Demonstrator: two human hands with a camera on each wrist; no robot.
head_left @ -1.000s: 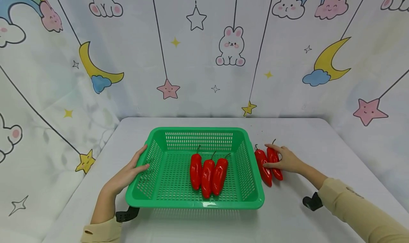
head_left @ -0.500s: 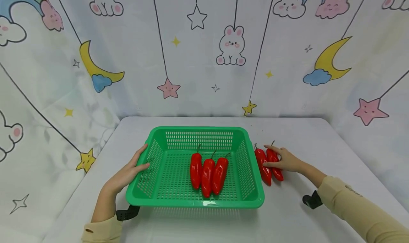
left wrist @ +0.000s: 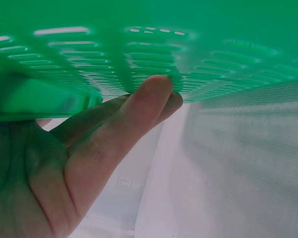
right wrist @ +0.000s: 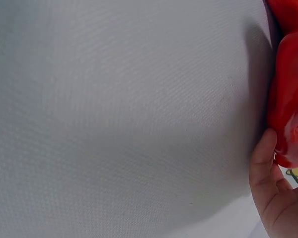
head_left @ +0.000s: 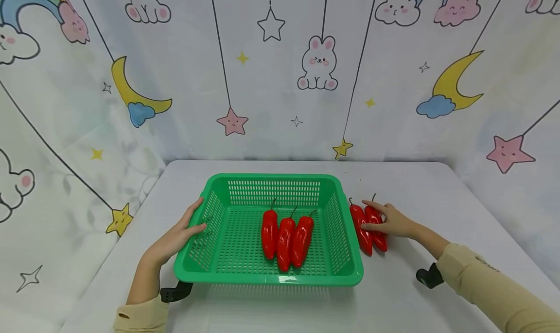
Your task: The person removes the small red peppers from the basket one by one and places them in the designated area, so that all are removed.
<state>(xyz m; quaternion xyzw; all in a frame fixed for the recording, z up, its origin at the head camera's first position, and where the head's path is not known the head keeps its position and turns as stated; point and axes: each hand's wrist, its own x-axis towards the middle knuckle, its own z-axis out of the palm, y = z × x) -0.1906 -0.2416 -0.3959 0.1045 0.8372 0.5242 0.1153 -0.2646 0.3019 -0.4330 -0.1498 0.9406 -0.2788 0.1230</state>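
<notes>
A green slotted plastic basket sits on the table with three glossy red chili peppers side by side inside. My left hand holds its left rim, thumb over the rim and fingers along the outside. In the left wrist view the thumb lies against the slotted green wall. Right of the basket lie two more red chili peppers. My right hand grips the outer chili pepper, its thumb tip reaching the inner chili pepper. The right wrist view shows fingers beside a red pepper.
The table has a white cover. Behind it hangs a cloth backdrop printed with moons, stars and rabbits. A black strap piece hangs by the right sleeve, another below the left wrist.
The lower end of the outer chili pepper has shifted slightly toward the table's front. Both hands and the basket have stayed nearly in place; the whole view has drifted a little.
</notes>
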